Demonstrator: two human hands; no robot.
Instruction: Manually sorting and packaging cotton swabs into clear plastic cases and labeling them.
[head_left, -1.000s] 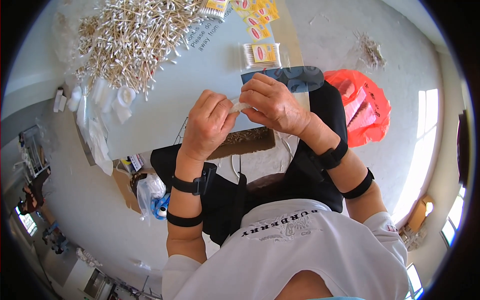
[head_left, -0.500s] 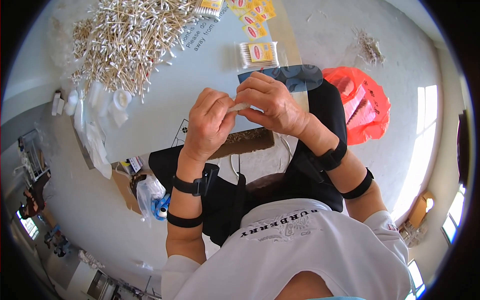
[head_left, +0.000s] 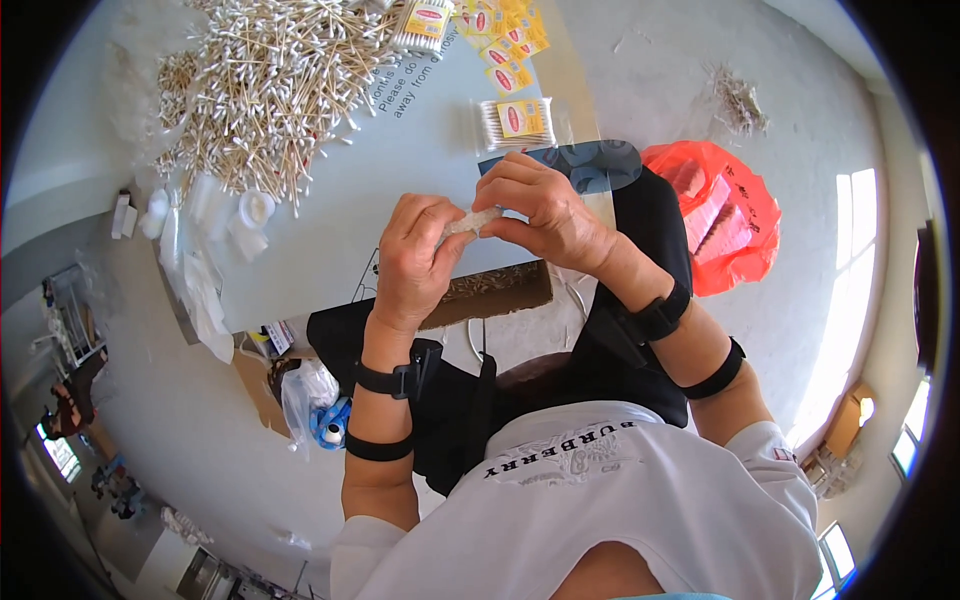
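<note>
- Biggest here, the grey-blue desk [head_left: 400, 150], spreading under and beyond the hands.
- Next, a great heap of cotton swabs [head_left: 270, 90], up ahead and left of both hands!
- Well out to the right, a red plastic bag [head_left: 750, 255].
- An open cardboard box [head_left: 520, 303] sits lower, closer to the body than the hands.
- And the hands: left hand [head_left: 412, 260] and right hand [head_left: 550, 215] nearly meet, thumbs and fingers pinching opposite ends of one piece.
- Just ahead of the right hand, a swab packet [head_left: 520, 122], yellow label up.
- Farther ahead, yellow cards [head_left: 508, 75], overlapping.
- Left of the left hand, a white roll [head_left: 257, 208].
- Smallest, between the fingertips: that whitish piece [head_left: 470, 222], too small to identify.
</note>
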